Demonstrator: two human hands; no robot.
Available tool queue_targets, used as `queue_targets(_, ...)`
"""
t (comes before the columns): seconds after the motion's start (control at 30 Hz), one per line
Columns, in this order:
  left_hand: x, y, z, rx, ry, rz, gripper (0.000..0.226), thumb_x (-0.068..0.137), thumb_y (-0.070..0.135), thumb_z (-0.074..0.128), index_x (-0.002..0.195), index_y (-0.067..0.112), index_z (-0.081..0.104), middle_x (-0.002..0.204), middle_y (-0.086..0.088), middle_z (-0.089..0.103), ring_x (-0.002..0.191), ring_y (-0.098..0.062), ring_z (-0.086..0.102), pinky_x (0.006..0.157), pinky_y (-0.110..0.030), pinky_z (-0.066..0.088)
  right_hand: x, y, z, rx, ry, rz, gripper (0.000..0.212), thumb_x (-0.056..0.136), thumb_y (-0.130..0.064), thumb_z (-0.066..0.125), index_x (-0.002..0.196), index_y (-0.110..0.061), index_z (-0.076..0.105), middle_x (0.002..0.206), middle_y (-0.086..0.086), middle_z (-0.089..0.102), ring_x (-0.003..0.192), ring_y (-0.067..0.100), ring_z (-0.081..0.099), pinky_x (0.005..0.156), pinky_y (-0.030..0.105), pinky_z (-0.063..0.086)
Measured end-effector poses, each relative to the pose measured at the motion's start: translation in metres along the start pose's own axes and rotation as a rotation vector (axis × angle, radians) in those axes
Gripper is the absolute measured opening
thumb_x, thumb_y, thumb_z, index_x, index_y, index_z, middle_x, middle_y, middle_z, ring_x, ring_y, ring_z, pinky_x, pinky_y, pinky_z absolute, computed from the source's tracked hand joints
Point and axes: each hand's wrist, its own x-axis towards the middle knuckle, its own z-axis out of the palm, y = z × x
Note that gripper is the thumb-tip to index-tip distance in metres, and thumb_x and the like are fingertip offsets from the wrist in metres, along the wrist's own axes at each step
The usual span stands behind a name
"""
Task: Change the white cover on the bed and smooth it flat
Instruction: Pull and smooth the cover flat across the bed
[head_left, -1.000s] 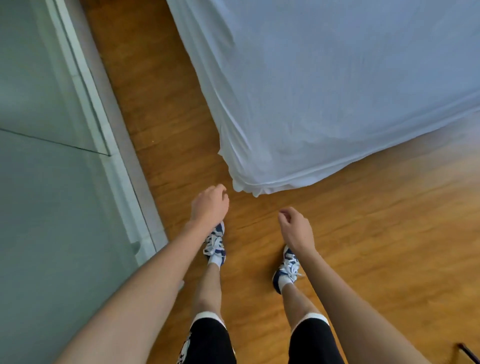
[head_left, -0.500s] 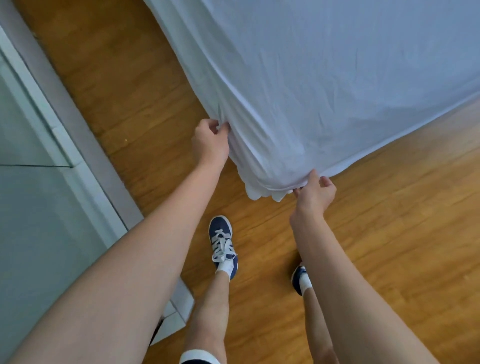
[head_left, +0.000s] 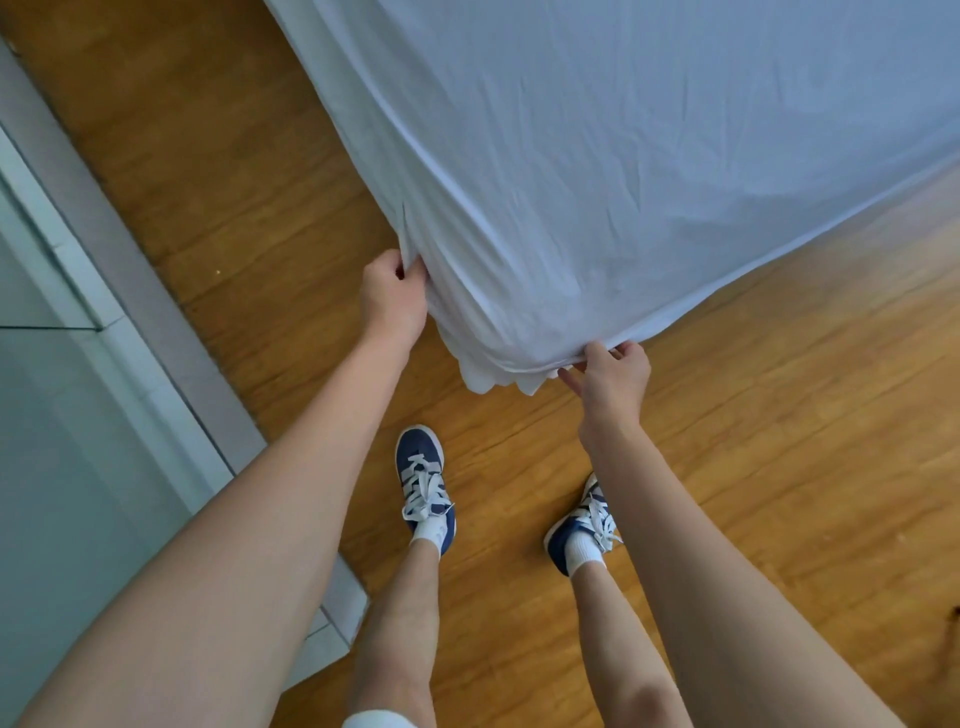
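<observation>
Both hands grip the near corner of the white cover (head_left: 649, 156), one on each side of it. Left hand (head_left: 392, 301) is curled, back of the hand toward the camera, with the fingers and thumb bunching a fold of the cloth on the left edge of the corner. Right hand (head_left: 613, 379) pinches the lower hem on the right side of the corner: thumb on top of the cloth, fingers curled beneath, index finger stretched left along the hem. Two bare forearms reach forward and down from the near edge of the picture, the left one coming in from the lower left, the right one from the lower right, both nearly straight. Below and between the hands stand two navy sneakers with white laces and white socks, the left sneaker (head_left: 423, 488) pointing up the picture, the right sneaker (head_left: 582, 525) partly hidden behind the right forearm. They stand on a wooden floor (head_left: 249, 171) of warm brown planks. At the left runs a grey sill (head_left: 135, 280) with a pale wall beyond it. Farther off, the cover spreads across the bed, filling the upper right, creased with fine wrinkles, its corner drooping to a small ruffled point just beside the right hand.
</observation>
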Motion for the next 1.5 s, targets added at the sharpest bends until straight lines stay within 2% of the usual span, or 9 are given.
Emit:
queue_targets(0.17, -0.019, -0.005, 0.01, -0.123, 0.205, 0.122, 0.042, 0.101, 0.014, 0.041, 0.06, 0.018, 0.034, 0.058, 0.007, 0.035, 0.05, -0.002, 0.029, 0.051, -0.017, 0.026, 0.003, -0.006, -0.01, 0.015, -0.127, 0.028, 0.026, 0.091, 0.001, 0.051, 0.115, -0.005, 0.06, 0.111, 0.007, 0.066, 0.097, 0.022, 0.066, 0.069, 0.027, 0.06)
queue_targets(0.4, -0.027, -0.009, 0.015, -0.318, 0.291, 0.051, 0.038, 0.101, 0.015, 0.039, 0.063, 0.018, 0.035, 0.061, 0.007, 0.033, 0.055, -0.005, 0.029, 0.054, -0.018, 0.028, -0.004, 0.001, -0.017, -0.261, -0.159, -0.126, 0.017, 0.088, 0.001, 0.043, 0.094, -0.004, 0.058, 0.053, -0.001, 0.053, 0.042, 0.007, 0.048, 0.071, 0.048, 0.056)
queue_targets(0.53, -0.035, -0.008, 0.012, -0.421, 0.293, -0.018, 0.036, 0.102, 0.016, 0.039, 0.066, 0.016, 0.039, 0.063, 0.006, 0.036, 0.054, -0.004, 0.032, 0.053, -0.016, 0.031, -0.019, 0.0, -0.033, -0.318, -0.124, -0.257, 0.019, 0.086, -0.001, 0.043, 0.088, -0.016, 0.055, 0.05, -0.004, 0.053, 0.047, 0.011, 0.052, 0.053, 0.035, 0.05)
queue_targets(0.63, -0.039, -0.008, 0.011, -0.494, 0.231, -0.078, 0.033, 0.103, 0.019, 0.04, 0.072, 0.015, 0.053, 0.071, 0.004, 0.051, 0.064, -0.005, 0.046, 0.06, -0.016, 0.042, -0.029, 0.0, -0.047, -0.274, -0.129, -0.318, 0.023, 0.086, 0.001, 0.041, 0.091, -0.017, 0.056, 0.047, -0.006, 0.051, 0.044, 0.01, 0.049, 0.053, 0.034, 0.051)
queue_targets(0.77, -0.036, -0.009, 0.01, -0.393, 0.171, -0.129, 0.027, 0.103, 0.02, 0.04, 0.084, 0.016, 0.058, 0.083, 0.002, 0.059, 0.074, -0.008, 0.054, 0.067, -0.02, 0.046, -0.025, -0.001, -0.038, -0.25, -0.112, -0.257, 0.022, 0.09, -0.001, 0.041, 0.091, -0.017, 0.056, 0.053, -0.004, 0.057, 0.051, 0.013, 0.054, 0.053, 0.026, 0.048)
queue_targets(0.97, -0.02, 0.002, -0.002, -0.362, -0.065, -0.336, 0.024, 0.097, 0.006, 0.045, 0.091, 0.021, 0.062, 0.099, -0.004, 0.067, 0.097, -0.021, 0.064, 0.09, -0.037, 0.054, -0.015, -0.015, -0.02, -0.013, -0.08, -0.068, 0.014, 0.09, -0.001, 0.042, 0.082, -0.008, 0.051, 0.072, 0.007, 0.058, 0.066, 0.017, 0.058, 0.073, 0.034, 0.056)
queue_targets(1.2, -0.028, 0.002, -0.005, -0.591, -0.079, -0.467, 0.014, 0.089, 0.005, 0.051, 0.091, 0.01, 0.064, 0.082, -0.004, 0.065, 0.076, -0.019, 0.062, 0.059, -0.027, 0.053, -0.019, -0.012, -0.014, 0.292, -0.116, 0.043, 0.015, 0.084, 0.004, 0.049, 0.088, -0.01, 0.045, 0.091, 0.011, 0.052, 0.082, 0.024, 0.058, 0.066, 0.028, 0.056)
queue_targets(1.3, -0.04, 0.002, -0.006, -0.756, -0.116, -0.512, 0.012, 0.089, 0.007, 0.051, 0.088, 0.012, 0.062, 0.085, -0.004, 0.065, 0.081, -0.019, 0.064, 0.073, -0.033, 0.059, -0.021, -0.013, -0.011, 0.381, -0.119, 0.064, 0.029, 0.082, 0.008, 0.05, 0.107, -0.006, 0.05, 0.094, 0.01, 0.054, 0.079, 0.022, 0.061, 0.066, 0.027, 0.056)
queue_targets(1.5, -0.057, -0.001, -0.005, -0.665, -0.208, -0.477, 0.011, 0.09, 0.012, 0.055, 0.097, 0.011, 0.063, 0.097, -0.009, 0.065, 0.094, -0.023, 0.063, 0.087, -0.042, 0.057, -0.033, -0.004, -0.007, 0.437, -0.187, 0.146, 0.019, 0.084, 0.002, 0.054, 0.101, -0.004, 0.053, 0.093, 0.012, 0.057, 0.078, 0.021, 0.062, 0.068, 0.027, 0.055)
